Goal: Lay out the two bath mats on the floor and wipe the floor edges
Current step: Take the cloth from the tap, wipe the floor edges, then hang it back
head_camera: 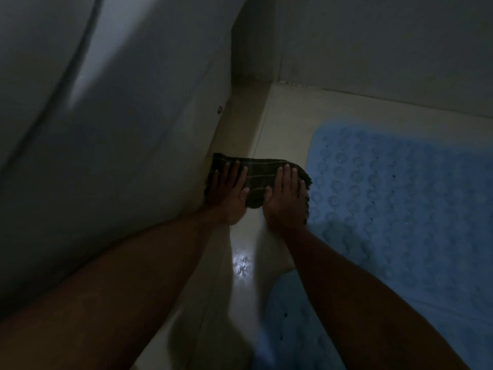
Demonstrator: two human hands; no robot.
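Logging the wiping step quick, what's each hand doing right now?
Left hand: open, flat, pressing the dark plaid cloth to the floor.
Right hand: open, flat on the same cloth, beside the blue bath mat.

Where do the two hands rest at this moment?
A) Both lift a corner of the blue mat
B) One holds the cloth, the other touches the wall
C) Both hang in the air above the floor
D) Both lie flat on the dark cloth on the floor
D: the left hand and the right hand press flat, fingers spread, on the dark cloth, beside the blue mat.

Head camera looks steeply down, close over the floor [241, 303] edge.
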